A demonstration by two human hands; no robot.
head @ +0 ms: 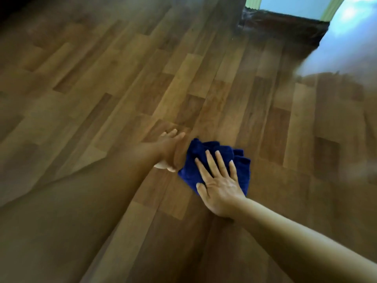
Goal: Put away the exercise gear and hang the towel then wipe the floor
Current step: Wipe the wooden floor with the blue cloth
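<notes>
Wood-plank floor (122, 82) fills the frame. Right hand (219, 186), fingers straight, presses a blue cloth (206, 152) flat at lower centre. Left hand (170, 149), open, braces on the planks just beside it. Step in hand: wiping. Next move likely needs sustained downward pressure across adjacent planks.

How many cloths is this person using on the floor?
1: a blue cloth lies bunched on the wooden floor, under the flat right hand. The left hand rests beside it.
</notes>
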